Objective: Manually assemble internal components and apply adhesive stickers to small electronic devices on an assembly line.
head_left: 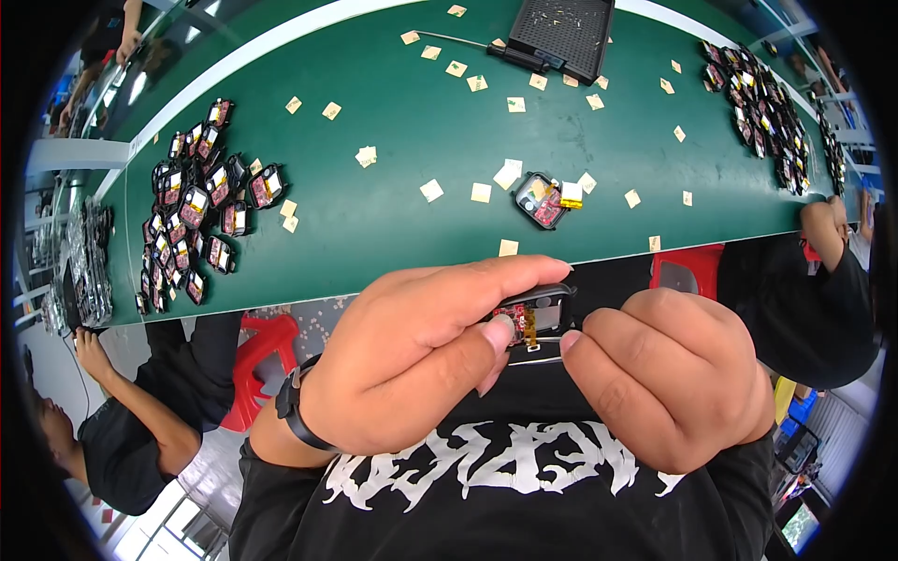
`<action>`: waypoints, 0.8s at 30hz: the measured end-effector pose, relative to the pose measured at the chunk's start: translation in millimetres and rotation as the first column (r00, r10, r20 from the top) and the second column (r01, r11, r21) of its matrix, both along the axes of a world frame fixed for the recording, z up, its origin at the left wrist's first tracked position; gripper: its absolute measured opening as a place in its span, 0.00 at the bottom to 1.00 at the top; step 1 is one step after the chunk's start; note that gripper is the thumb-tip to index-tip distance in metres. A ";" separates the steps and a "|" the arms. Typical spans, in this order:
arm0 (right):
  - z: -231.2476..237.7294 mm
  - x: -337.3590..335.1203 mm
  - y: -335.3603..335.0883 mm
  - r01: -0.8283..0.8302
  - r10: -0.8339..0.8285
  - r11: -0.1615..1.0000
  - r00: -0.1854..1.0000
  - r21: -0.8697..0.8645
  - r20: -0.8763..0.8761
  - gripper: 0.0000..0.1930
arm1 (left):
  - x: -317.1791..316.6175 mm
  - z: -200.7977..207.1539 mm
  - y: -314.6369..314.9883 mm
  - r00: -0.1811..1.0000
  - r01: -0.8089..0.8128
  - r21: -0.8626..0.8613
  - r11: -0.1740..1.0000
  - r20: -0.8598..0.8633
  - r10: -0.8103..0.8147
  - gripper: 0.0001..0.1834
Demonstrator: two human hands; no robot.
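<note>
My left hand (421, 351) grips a small black device housing (552, 297) just off the table's near edge, its thumb pressed on the inside. Within the housing a red circuit board (517, 313), a strip of amber tape and a grey flat part show. My right hand (664, 369) is closed in a pinch at the housing's right side. A thin, pale sliver juts from its fingertips toward the amber tape; what it belongs to is hidden by the fingers. On the table beyond lies another open housing (543, 199) with a red board and a yellow-and-white battery (571, 194).
Piles of similar housings lie at left (192, 201) and far right (762, 112). Small cream paper squares (481, 193) are scattered over the green table (374, 234). A black tray (561, 37) and a screwdriver (519, 58) lie at the back. Co-workers sit on both sides.
</note>
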State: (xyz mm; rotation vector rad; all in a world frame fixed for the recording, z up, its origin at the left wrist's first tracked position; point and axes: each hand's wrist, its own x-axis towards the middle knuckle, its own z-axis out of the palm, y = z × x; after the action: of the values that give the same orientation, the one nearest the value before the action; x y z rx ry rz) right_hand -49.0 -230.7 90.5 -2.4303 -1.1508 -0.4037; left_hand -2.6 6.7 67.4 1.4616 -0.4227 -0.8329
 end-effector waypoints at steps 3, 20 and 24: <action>0.0 -0.7 -1.6 -0.019 0.019 1.000 1.000 -0.019 -0.021 0.17 | -1.6 -1.6 -0.2 1.000 0.002 -0.008 1.000 -0.028 -0.002 0.24; -5.0 -10.5 -23.1 0.172 -0.174 0.985 0.980 -0.029 -0.093 0.16 | -10.0 -9.8 -0.5 0.942 -0.274 0.043 0.961 -0.188 0.277 0.23; -10.7 -15.6 -27.0 0.224 -0.214 0.974 0.959 0.036 -0.185 0.16 | -11.2 -8.3 1.4 0.939 -0.275 0.045 0.960 -0.204 0.278 0.24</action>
State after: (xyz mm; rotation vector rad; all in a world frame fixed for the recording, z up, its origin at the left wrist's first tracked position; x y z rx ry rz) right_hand -64.6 -257.7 79.8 -2.4936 -0.7868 -0.2711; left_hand -13.8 8.1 59.2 1.3915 -0.0493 -0.7529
